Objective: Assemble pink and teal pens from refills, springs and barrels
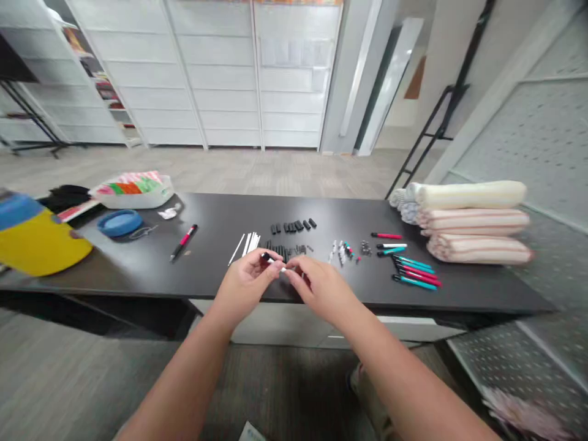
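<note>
— What's between them?
— A slim white pen tube with a black tip [274, 263], just over the front edge of the black counter [220, 214].
— Lying which way?
— Sideways, nearly level: black tip toward the left hand [245, 278], white end toward the right hand [319, 286]. Both pinch it, fingertips narrow.

No legible writing anywhere.
The sheets [294, 52] stuck on the white cabinet wall [220, 92] and the colourful bag [133, 187] on the bench [220, 214] perhaps carry print, too blurred to read.
</note>
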A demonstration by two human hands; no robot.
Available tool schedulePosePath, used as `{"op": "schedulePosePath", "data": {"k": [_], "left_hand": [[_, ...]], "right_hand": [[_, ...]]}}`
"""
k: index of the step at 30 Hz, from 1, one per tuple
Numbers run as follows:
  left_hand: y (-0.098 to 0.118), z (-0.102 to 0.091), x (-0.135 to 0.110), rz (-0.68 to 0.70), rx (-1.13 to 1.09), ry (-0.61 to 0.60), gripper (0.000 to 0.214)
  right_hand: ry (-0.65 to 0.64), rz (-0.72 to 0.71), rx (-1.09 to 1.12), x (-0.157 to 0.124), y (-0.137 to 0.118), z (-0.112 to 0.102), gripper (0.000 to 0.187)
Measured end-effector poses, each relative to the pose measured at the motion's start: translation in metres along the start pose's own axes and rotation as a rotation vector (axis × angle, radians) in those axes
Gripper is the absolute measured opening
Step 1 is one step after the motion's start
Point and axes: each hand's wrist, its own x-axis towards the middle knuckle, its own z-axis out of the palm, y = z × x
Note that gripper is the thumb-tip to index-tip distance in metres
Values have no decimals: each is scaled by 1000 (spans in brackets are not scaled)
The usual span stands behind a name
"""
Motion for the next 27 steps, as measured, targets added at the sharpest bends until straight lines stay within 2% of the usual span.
{"op": "schedulePosePath", "data": {"k": [4, 11, 16, 19, 22, 25, 27], "left_hand": [[-1, 2, -6, 13, 56, -46, 25], [-4, 1, -3, -30, -102, 74, 31], [-6, 0, 1, -63, -74, -31, 29], [-7, 0, 2, -57, 30, -104, 28], [-6, 0, 3, -41, 151, -116, 25], [-3, 1, 2, -4, 204, -122, 24], [-1, 3, 1, 74, 243, -142, 22]], "right_hand": [[-15, 16, -74, 1, -1, 6, 16], [-8, 12, -34, 1, -2, 4, 20], [109, 53, 146, -1, 4, -4, 17], [195, 101, 221, -3, 7, -6, 20], [258, 152, 271, -5, 9, -5, 26], [279, 179, 296, -6, 9, -4, 27], [254, 157, 282, -6, 8, -4, 25]]}}
